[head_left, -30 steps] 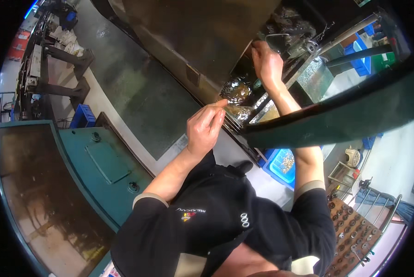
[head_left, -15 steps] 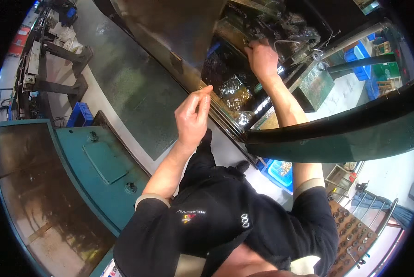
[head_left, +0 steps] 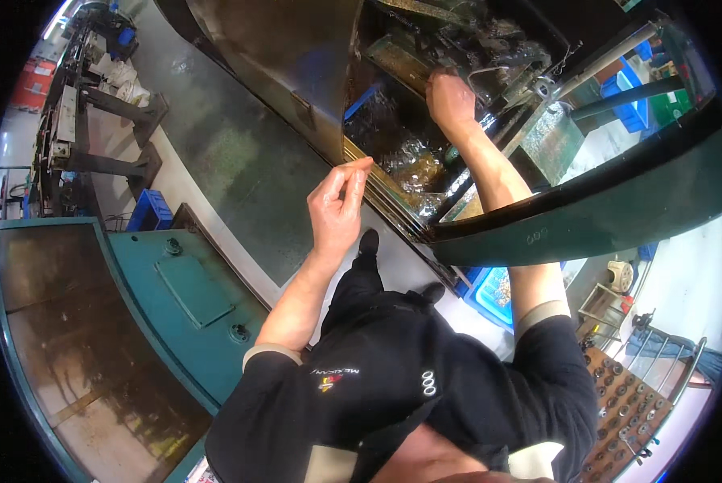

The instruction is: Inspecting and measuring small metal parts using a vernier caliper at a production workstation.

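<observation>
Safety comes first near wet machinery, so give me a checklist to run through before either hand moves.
1. Right hand out of the machine opening: not ok; it reaches inside.
2. Right forearm free of the green panel: cannot tell; the panel hides part of the arm.
3. Left hand empty: cannot tell; its fingers are bunched near the metal rails.
4. Sleeves out of the opening: ok; the cuffs end near the elbows.
5. Interior dry: not ok; it glistens wet.
</observation>
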### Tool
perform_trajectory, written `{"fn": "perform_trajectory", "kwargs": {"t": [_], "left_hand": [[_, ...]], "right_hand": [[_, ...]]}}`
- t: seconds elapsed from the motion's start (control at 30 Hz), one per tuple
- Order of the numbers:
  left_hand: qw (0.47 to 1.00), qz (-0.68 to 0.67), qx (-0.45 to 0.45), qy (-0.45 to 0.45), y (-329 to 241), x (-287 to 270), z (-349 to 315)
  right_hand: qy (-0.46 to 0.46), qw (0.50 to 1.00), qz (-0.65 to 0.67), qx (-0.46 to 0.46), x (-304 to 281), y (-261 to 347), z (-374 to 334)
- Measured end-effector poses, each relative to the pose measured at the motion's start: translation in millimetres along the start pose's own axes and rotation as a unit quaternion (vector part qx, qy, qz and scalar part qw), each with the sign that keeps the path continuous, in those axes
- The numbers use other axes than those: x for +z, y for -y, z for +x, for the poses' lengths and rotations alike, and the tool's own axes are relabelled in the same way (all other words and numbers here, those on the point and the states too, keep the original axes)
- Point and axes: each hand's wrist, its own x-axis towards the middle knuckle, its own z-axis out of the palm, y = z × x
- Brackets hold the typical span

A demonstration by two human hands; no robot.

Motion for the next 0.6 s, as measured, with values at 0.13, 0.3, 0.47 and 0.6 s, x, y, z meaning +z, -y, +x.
{"fn": "perform_trajectory", "kwargs": {"t": [0.13, 0.3, 0.47, 0.6], "left_hand": [[1.0, 0.001, -0.014, 0.017, -8, 0, -7], [1.0, -0.006, -0.017, 0.025, -5, -1, -14], [0.999, -0.017, -0.023, 0.029, -11, -1, -22], [0.999, -0.011, -0.008, 0.047, -25, -2, -34]], "right_hand": [[0.031, 0.999, 0.004, 0.015, -3, 2, 0], [-0.025, 0.999, 0.029, 0.02, 2, 2, -3], [-0.06, 0.996, 0.049, 0.033, -4, 7, -7], [-0.096, 0.978, 0.182, -0.016, -25, 13, -26]]}}
